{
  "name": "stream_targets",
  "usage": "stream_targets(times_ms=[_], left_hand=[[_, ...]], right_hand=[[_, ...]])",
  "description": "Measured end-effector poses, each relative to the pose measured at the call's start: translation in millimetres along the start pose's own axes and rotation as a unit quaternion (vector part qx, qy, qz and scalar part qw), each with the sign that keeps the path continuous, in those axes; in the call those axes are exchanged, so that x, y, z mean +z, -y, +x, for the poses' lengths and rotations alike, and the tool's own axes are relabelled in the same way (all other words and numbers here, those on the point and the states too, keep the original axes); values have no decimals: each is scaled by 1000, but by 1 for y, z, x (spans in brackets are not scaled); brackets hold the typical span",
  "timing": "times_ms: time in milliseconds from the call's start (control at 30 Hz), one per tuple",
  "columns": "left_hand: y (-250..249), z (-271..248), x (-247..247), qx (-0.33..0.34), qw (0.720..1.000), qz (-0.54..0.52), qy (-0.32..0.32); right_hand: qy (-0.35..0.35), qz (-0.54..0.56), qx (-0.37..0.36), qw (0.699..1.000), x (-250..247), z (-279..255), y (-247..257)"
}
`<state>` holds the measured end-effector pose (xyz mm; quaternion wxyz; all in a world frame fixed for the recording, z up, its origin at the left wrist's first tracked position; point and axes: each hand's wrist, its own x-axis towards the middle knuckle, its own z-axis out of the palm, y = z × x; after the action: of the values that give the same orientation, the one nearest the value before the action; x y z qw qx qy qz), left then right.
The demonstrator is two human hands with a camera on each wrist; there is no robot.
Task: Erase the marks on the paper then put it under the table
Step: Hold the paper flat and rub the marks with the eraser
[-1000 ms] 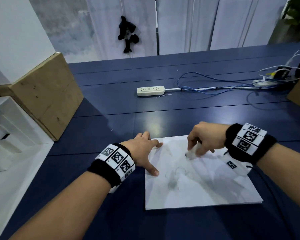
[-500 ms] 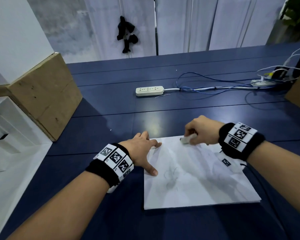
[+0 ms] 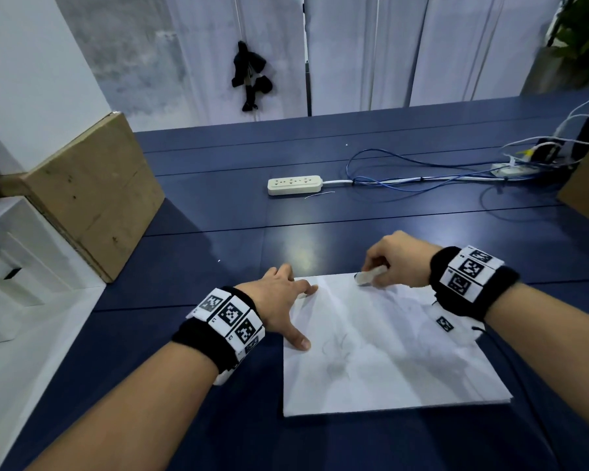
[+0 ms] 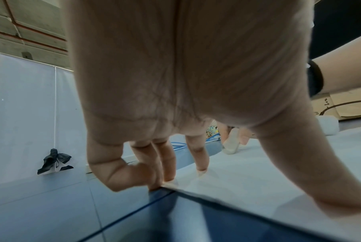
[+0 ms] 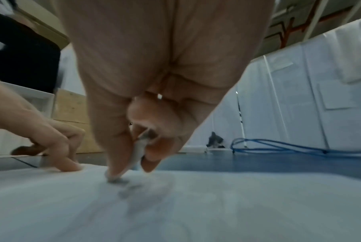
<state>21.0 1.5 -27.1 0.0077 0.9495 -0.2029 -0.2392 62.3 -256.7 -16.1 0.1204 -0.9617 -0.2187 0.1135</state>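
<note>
A white sheet of paper point(image 3: 405, 362) lies flat on the dark blue table point(image 3: 218, 215), with faint pencil marks point(image 3: 337, 355) near its left middle. My left hand point(image 3: 286, 307) presses the paper's far left corner with spread fingers; in the left wrist view its fingertips point(image 4: 200, 168) rest on the paper point(image 4: 258, 176). My right hand point(image 3: 388, 263) pinches a small white eraser point(image 3: 369, 276) at the paper's far edge. In the right wrist view the eraser point(image 5: 138, 153) sits between thumb and finger, its tip on the paper point(image 5: 175, 204).
A white power strip point(image 3: 295, 185) with blue and white cables point(image 3: 422, 178) lies further back on the table. A plywood board point(image 3: 92, 195) leans at the left beside a white shelf unit point(image 3: 11, 266). A cardboard box point(image 3: 585, 195) stands at the right edge.
My right hand has carried the eraser from the upper middle of the paper up toward its far edge. The left hand has stayed on the corner.
</note>
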Motion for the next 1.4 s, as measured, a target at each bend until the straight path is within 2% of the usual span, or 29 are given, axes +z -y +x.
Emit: stream_targets(times_ms=[167,367,467,567,600,733,800,933,1000,1133,1200,1300,1400], left_hand=[[0,1,0,-5,1000,-2,-1],[1,0,0,-1,1000,-7,-3],[2,1,1,-1,1000,-10,-3],[3,1,1,-1,1000,-12,-3],[3,1,0,-1,1000,-11,-3],[1,1,0,-2,1000,-1,-3],[1,0,1,-3,1000,-2,-4],[2,2,1,-2,1000,-5,-3],[2,1,0,-2,1000,-6,-1],[-2,-7,1,-2,1000,0,-23],[-3,-14,3,3,997,46,-55],[-6,-27,13,40,991,74,-99],[-8,-39,23,73,990,75,-93]], right_hand=[[130,53,-34,989,5,-22,10],[-8,-5,16,1000,1,0,3],[21,7,10,1000,2,-11,5],[130,50,-14,990,4,-26,11],[140,45,-19,989,3,-26,12],[37,24,25,999,0,-8,7],[8,19,32,999,0,-6,7],[76,17,0,997,4,-26,13],[103,18,6,995,7,-34,16],[71,6,7,997,14,-36,13],[68,3,8,998,14,-38,15],[63,15,5,998,14,-43,20],[53,24,9,998,15,-46,21]])
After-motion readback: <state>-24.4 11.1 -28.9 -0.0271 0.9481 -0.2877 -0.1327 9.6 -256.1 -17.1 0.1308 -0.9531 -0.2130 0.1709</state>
